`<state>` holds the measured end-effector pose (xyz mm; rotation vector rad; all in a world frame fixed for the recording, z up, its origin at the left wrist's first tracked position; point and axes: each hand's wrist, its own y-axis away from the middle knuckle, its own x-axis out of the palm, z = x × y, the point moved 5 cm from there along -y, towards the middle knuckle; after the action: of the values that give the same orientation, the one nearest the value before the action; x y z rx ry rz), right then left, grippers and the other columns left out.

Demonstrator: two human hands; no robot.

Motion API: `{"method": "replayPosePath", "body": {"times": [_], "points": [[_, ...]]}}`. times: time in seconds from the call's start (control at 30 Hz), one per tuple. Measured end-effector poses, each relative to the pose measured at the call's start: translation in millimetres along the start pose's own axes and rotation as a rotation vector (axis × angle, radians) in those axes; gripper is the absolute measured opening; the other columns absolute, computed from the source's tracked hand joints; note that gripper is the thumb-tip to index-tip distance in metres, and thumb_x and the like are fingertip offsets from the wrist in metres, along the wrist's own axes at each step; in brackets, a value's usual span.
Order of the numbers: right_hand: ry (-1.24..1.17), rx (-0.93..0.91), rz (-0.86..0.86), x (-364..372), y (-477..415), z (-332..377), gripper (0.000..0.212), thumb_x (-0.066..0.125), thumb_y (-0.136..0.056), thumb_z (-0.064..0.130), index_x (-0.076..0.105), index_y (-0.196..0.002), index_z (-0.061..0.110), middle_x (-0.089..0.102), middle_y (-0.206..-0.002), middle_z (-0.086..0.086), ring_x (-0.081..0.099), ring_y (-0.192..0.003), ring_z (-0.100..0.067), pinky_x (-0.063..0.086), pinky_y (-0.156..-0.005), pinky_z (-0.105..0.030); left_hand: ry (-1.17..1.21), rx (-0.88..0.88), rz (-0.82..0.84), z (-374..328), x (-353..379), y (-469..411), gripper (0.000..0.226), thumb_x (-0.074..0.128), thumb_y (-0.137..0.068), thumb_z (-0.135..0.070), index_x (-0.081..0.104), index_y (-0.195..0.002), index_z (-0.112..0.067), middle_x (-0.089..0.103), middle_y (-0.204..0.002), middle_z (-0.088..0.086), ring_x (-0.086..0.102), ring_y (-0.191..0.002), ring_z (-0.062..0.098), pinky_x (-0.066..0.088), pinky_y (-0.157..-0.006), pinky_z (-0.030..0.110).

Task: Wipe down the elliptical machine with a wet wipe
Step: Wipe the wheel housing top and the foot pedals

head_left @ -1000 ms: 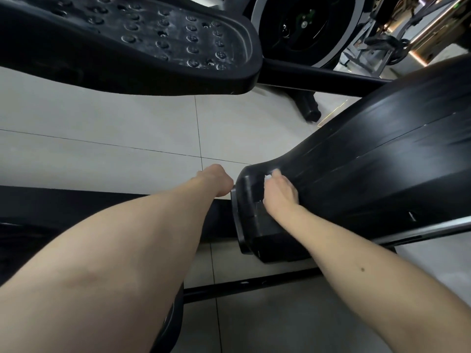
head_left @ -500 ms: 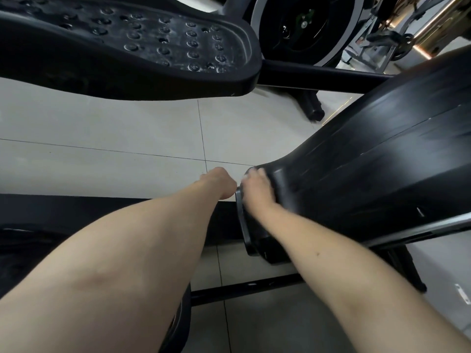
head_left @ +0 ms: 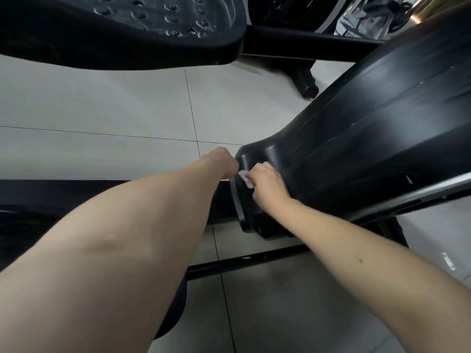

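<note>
Sliding off the top lip of the black housing (head_left: pixel 356 154), the right hand (head_left: pixel 267 184) now sits lower on its rounded end than half a second ago, and the lip it had covered shows bare again.

Nearest me, both bare forearms reach forward. Below the right forearm a thin black bar (head_left: pixel 254 259) crosses the pale floor tiles (head_left: pixel 102 149). The right hand's fingers are curled round a small white wet wipe (head_left: pixel 244 178), pressing it against the end face of the housing, which belongs to the elliptical machine. A crumpled corner of the wipe pokes out on the side facing the left hand.

The left hand (head_left: pixel 220 161) sits just beside it, knuckles up, right against the housing's outer edge. Its fingers are tucked out of sight, so I cannot tell whether it grips that edge or merely rests there.

Beyond the right hand the housing sweeps up and away, glossy and ridged. Farther off, past both hands, a studded black foot pedal (head_left: pixel 127 34) hangs over the tiles, with a dark wheel (head_left: pixel 280 8) behind it.
</note>
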<state>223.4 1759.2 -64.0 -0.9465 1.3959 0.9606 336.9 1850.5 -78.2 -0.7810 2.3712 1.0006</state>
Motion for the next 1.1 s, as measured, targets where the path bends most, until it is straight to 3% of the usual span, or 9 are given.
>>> {"method": "replayPosePath", "body": {"times": [0.1,0.3,0.4,0.5,0.6,0.7,0.77,0.9,1.1], "points": [[-0.134,-0.175,-0.063,17,44,-4,0.034,0.055,-0.061,-0.021,0.072,-0.078,0.004,0.057,-0.075,-0.008,0.050,-0.075,-0.027,0.046,-0.055,-0.037,-0.029,-0.007,0.020,3,4,0,0.017,0.053,-0.098,-0.025,0.045,-0.106,-0.012,0.058,-0.128,0.016,0.056,-0.116,0.037,0.048,-0.097,0.043],[-0.049,-0.409,0.035,12,88,-8,0.037,0.055,-0.062,-0.014,0.075,-0.082,0.009,0.061,-0.076,-0.001,0.047,-0.079,-0.022,0.029,-0.070,-0.026,-0.091,-0.014,0.022,12,-7,11,0.017,0.051,-0.096,-0.020,0.046,-0.110,-0.013,0.052,-0.115,0.011,0.049,-0.101,0.034,0.041,-0.085,0.037],[-0.015,-0.211,0.025,3,53,-2,0.036,0.054,-0.072,-0.007,0.077,-0.086,0.017,0.059,-0.082,-0.005,0.051,-0.086,-0.030,0.033,-0.073,-0.031,-0.110,-0.002,0.009,9,-10,15,0.029,0.051,-0.098,-0.019,0.050,-0.125,-0.008,0.049,-0.112,0.011,0.047,-0.099,0.033,0.039,-0.083,0.037],[0.016,-0.018,0.064,6,28,8,0.041,0.059,-0.080,-0.007,0.078,-0.106,0.019,0.063,-0.097,-0.006,0.057,-0.101,-0.028,0.038,-0.082,-0.028,-0.122,0.019,0.013,2,-4,18,0.023,0.049,-0.099,-0.018,0.051,-0.120,-0.009,0.052,-0.108,0.011,0.052,-0.096,0.033,0.041,-0.079,0.036],[0.066,-0.064,0.157,21,49,16,0.043,0.059,-0.079,-0.007,0.072,-0.099,0.028,0.062,-0.098,-0.001,0.060,-0.105,-0.025,0.038,-0.079,-0.026,-0.146,0.037,0.028,2,1,20,0.016,0.051,-0.099,-0.023,0.048,-0.111,-0.013,0.055,-0.110,0.011,0.054,-0.096,0.033,0.041,-0.079,0.038],[0.032,-0.180,0.109,20,78,22,0.038,0.064,-0.077,-0.009,0.074,-0.102,0.018,0.061,-0.093,0.003,0.061,-0.097,-0.025,0.039,-0.072,-0.027,-0.165,0.050,0.032,1,3,21,0.029,0.052,-0.100,-0.027,0.052,-0.123,-0.010,0.057,-0.119,0.012,0.053,-0.097,0.033,0.041,-0.080,0.038],[0.158,-0.252,0.247,29,96,25,0.039,0.066,-0.076,-0.008,0.067,-0.099,0.024,0.055,-0.094,0.006,0.057,-0.095,-0.019,0.039,-0.071,-0.027,-0.183,0.060,0.038,1,5,24,0.034,0.051,-0.099,-0.026,0.052,-0.127,-0.007,0.058,-0.122,0.013,0.053,-0.097,0.032,0.041,-0.080,0.038],[0.016,-0.266,0.008,47,130,-8,0.051,0.077,-0.043,-0.015,0.077,-0.086,0.012,0.068,-0.081,0.000,0.061,-0.069,-0.023,0.049,-0.057,-0.028,-0.236,0.084,0.047,-1,9,25,0.028,0.049,-0.098,-0.017,0.055,-0.123,-0.005,0.057,-0.113,0.013,0.054,-0.095,0.031,0.040,-0.077,0.036],[-0.086,-0.001,-0.187,37,167,-50,0.029,0.057,-0.066,-0.006,0.073,-0.076,0.016,0.060,-0.070,0.001,0.051,-0.067,-0.019,0.051,-0.050,-0.034,-0.279,0.123,0.058,-7,13,33,0.014,0.049,-0.097,-0.016,0.050,-0.110,-0.011,0.053,-0.109,0.010,0.052,-0.096,0.030,0.041,-0.080,0.036]]}}
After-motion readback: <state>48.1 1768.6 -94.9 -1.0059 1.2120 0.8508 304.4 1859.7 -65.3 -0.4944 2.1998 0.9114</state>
